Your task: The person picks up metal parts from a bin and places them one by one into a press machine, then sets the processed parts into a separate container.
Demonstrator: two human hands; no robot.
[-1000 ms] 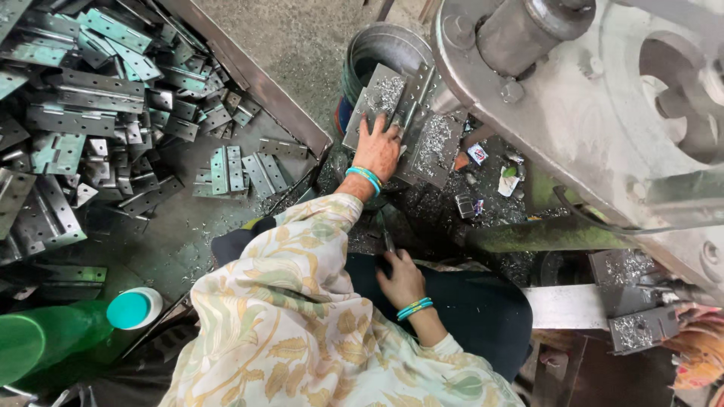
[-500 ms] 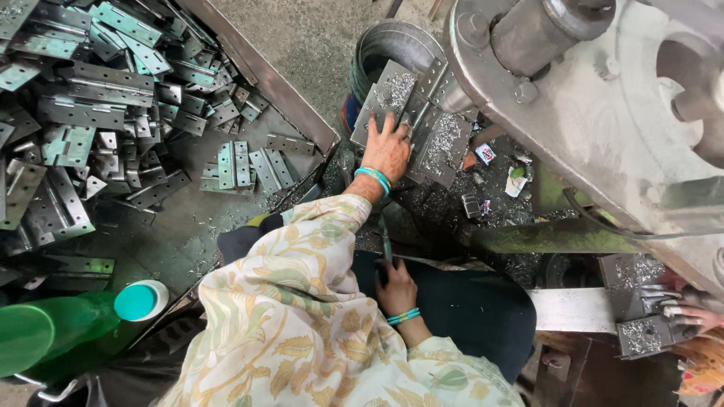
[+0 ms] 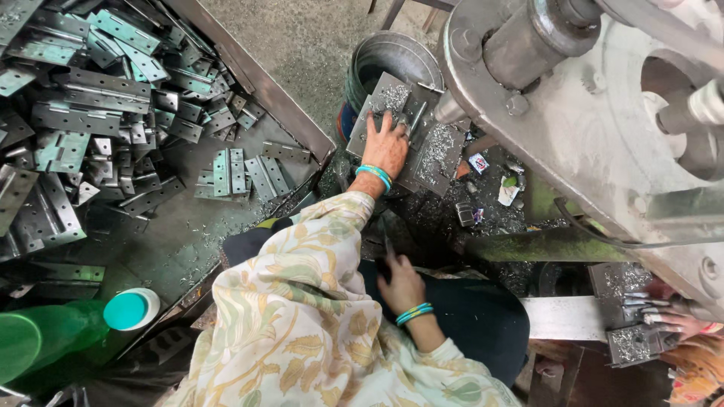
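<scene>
A grimy workshop floor (image 3: 317, 45) of bare grey concrete runs under everything, dusted with metal shavings. On one side sits a shallow steel tray (image 3: 249, 71) heaped with flat hinge plates (image 3: 83, 90), some tinted green; a green plastic bottle (image 3: 53, 335) with a teal cap lies at its near corner. On the other side looms a heavy grey press machine (image 3: 596, 113), and a round metal bucket (image 3: 388, 60) stands just behind the work spot.

The left hand (image 3: 386, 145), a teal bangle at its wrist, lies palm down with fingers spread flat on a stack of grey metal plates (image 3: 434, 154) sprinkled with shavings, which leans against the bucket at the foot of the machine. The right hand (image 3: 401, 285), also bangled, rests lower near the dark lap, its fingers curled loosely around a slim dark tool (image 3: 386, 245) that points up towards the plates.

At the far lower corner, another person's hand (image 3: 671, 320) touches a small shaving-covered plate (image 3: 633, 343).
</scene>
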